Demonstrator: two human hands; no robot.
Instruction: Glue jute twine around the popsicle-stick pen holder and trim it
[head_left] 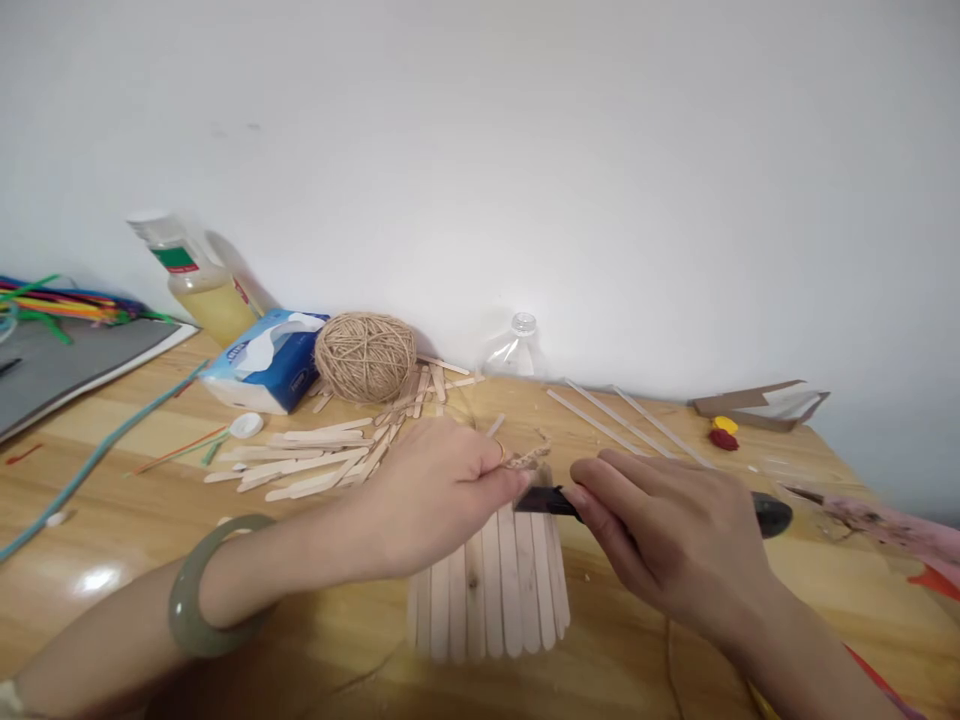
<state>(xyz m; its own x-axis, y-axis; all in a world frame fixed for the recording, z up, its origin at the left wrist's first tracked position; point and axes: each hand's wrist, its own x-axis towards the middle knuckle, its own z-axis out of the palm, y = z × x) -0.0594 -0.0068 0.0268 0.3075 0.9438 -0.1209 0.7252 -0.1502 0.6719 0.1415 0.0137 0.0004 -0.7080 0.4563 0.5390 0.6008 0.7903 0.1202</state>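
While angled in from the lower left, knuckles uppermost and fingers curled under, pinches a short end of twine (534, 455) between thumb and forefinger: left hand (442, 490). On the wrist behind, a pale green bangle (221, 590).

Right hand (679, 525): slants in from the lower right, back turned upward, fingers bent and wrapped round a black tool (551, 500), thumb along the near side. Grasp firm in appearance; tool roughly level, one end close by the left fingertips, the rounded other end showing past the far side of the hand. Exact kind of tool: cannot tell, much of the length being covered.

Stick-covered piece (501, 590): shows below and between both hands, over the wooden table (630, 650). Pale flat sticks set side by side, rounded lower ends toward the viewer, upper ends partly hidden by the left hand.

Beyond the left hand: loose sticks (315, 465), strewn across one another; white cap (246, 425) beside them. Beyond the right hand: translucent rods (621, 418), laid aslant; yellow piece (724, 427) touching a dark red piece (724, 440); open cardboard box (750, 403), just behind.

Farther back: blue tissue pack (266, 375), with a ball of twine (366, 357) just beside; clear bottle top (517, 350), upright; tilted-looking bottle of yellowish liquid (214, 305). Farthest: white wall (480, 150).
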